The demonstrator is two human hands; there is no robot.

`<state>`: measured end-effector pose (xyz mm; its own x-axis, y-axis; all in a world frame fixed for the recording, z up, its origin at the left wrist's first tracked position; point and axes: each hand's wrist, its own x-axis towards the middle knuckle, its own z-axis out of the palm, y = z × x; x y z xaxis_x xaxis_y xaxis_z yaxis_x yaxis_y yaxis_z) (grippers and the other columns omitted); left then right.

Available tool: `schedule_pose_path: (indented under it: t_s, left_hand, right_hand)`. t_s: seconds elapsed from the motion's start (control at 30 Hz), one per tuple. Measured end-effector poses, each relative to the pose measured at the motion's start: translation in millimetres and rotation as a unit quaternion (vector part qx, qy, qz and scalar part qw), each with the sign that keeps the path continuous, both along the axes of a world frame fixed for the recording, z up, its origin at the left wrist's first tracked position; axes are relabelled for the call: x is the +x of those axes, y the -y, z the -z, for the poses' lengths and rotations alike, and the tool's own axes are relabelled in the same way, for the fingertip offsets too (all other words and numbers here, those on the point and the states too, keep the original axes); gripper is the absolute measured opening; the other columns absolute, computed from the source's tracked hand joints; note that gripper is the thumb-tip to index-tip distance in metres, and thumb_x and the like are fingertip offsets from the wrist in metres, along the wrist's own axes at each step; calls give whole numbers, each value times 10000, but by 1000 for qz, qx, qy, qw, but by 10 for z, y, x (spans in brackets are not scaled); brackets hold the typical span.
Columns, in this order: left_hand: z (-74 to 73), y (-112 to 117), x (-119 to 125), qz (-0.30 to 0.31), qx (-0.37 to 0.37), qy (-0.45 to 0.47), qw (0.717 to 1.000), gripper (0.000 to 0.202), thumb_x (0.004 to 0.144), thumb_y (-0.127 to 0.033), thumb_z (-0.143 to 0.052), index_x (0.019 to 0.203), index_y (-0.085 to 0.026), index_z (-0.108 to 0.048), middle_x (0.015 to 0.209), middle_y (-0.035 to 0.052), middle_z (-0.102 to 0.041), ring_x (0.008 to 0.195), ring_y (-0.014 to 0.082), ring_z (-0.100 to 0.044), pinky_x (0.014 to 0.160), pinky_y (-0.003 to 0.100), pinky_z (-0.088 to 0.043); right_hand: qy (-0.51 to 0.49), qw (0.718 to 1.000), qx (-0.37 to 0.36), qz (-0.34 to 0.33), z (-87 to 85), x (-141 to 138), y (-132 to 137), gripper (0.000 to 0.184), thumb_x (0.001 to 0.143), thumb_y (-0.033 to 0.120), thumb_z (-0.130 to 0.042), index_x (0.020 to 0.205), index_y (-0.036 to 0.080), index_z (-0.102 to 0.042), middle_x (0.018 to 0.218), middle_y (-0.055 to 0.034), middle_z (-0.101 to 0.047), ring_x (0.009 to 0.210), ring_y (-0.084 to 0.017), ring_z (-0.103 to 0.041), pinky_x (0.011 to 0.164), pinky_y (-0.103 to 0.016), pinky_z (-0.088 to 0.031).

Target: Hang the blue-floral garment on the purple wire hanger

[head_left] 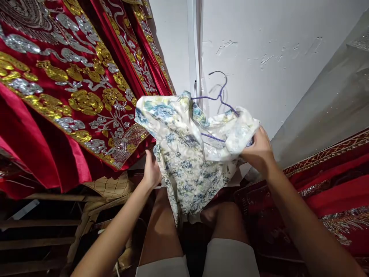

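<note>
A white short-sleeved blouse [184,165] with a blue, green and yellow floral pattern is spread in front of me. Inside its neckline sits a thin purple wire hanger [220,96], its hook sticking up free near the wall. My right hand [261,152] grips the blouse at the right shoulder and sleeve, fingers curled partly behind the cloth. At the blouse's left side, below the sleeve, my left hand [152,171] holds the edge with the thumb up; its other fingers are mostly hidden behind the fabric. The lower end of the blouse hangs between my knees.
Red garments [86,77] with gold and silver sequin embroidery hang at the left. Below them is a slatted wooden rack [40,223]. A white wall [245,46] with peeling marks stands ahead. More red embroidered fabric [340,192] lies at the right, near a translucent plastic sheet [325,84].
</note>
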<state>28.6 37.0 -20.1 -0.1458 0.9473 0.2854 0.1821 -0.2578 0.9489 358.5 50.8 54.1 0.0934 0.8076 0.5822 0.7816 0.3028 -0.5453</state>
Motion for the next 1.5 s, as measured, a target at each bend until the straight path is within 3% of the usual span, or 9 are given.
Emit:
schedule_pose_path:
  t_s: [0.17, 0.27, 0.4, 0.53, 0.67, 0.93, 1.13, 1.33, 1.5]
  left_hand:
    - [452, 201, -102, -106, -22, 109, 988, 786, 606, -657, -859, 1213, -197, -666, 1170, 119, -740, 1200, 322, -667, 1062, 423, -514]
    - [625, 368, -6, -117, -58, 152, 980, 670, 592, -503, -917, 1117, -141, -713, 1123, 128, -762, 1126, 314, -705, 1060, 416, -519]
    - [839, 545, 265, -119, -108, 227, 961, 637, 683, -502, -876, 1183, -145, -708, 1256, 154, -729, 1210, 322, -676, 1071, 427, -518]
    - [974, 582, 477, -136, -112, 270, 947, 640, 715, -506, -867, 1238, -182, -691, 1319, 141, -701, 1326, 318, -604, 1161, 447, -440]
    - [955, 592, 495, -112, -116, 243, 956, 582, 720, -520, -864, 1159, -160, -736, 1251, 143, -731, 1262, 315, -643, 1143, 443, -458]
    - [820, 646, 543, -141, -125, 243, 952, 562, 732, -497, -846, 1130, -123, -713, 1209, 168, -726, 1163, 311, -679, 1038, 429, -531]
    - [987, 723, 613, -350, 190, -18, 917, 486, 838, -275, -756, 1267, -183, -547, 1388, 157, -567, 1332, 273, -541, 1142, 444, -414]
    - [1175, 756, 903, -36, 110, -151, 982, 354, 829, -158, -608, 1177, -208, -568, 985, 42, -670, 911, 190, -668, 805, 298, -536]
    - [1222, 654, 1004, -31, 53, -93, 994, 182, 870, -208, -585, 1047, -213, -544, 773, -27, -606, 706, 144, -621, 714, 252, -502]
  right_hand:
    - [87, 993, 53, -57, -205, -226, 52, 502, 722, 390, -717, 1178, 207, -612, 1157, -128, -612, 1068, -371, -564, 900, -510, -481]
    - [104, 982, 116, -107, -9, -355, 278, 570, 757, 372, -712, 1291, 214, -593, 1368, -164, -568, 1269, -434, -503, 1041, -613, -416]
    - [-16, 966, 77, -248, 654, -673, 660, 521, 862, 286, -648, 1376, 280, -562, 1458, -103, -568, 1392, -349, -485, 1158, -557, -375]
    - [-351, 927, -89, -100, 1528, -1110, 942, 202, 899, 381, -633, 1022, 222, -617, 974, -78, -692, 914, -239, -674, 836, -381, -547]
    - [-476, 837, -225, -146, 1927, -1301, 1010, 372, 933, 598, -543, 905, 231, -596, 855, -54, -667, 719, -199, -615, 707, -344, -511]
    - [-450, 822, -243, -251, 1570, -1238, 760, 355, 917, 467, -605, 663, 223, -561, 649, -2, -571, 641, -160, -527, 644, -292, -432]
    - [-499, 805, -254, -195, 1523, -1217, 881, 347, 869, 439, -602, 609, 212, -580, 568, 6, -529, 558, -141, -456, 547, -282, -350]
    - [-437, 805, -321, -239, 1387, -1146, 940, 234, 807, 320, -560, 652, 185, -672, 511, 11, -552, 516, -129, -453, 548, -281, -333]
    - [-427, 796, -353, -245, 1058, -1023, 668, 229, 769, 338, -577, 629, 183, -670, 433, 25, -515, 424, -108, -395, 473, -268, -273]
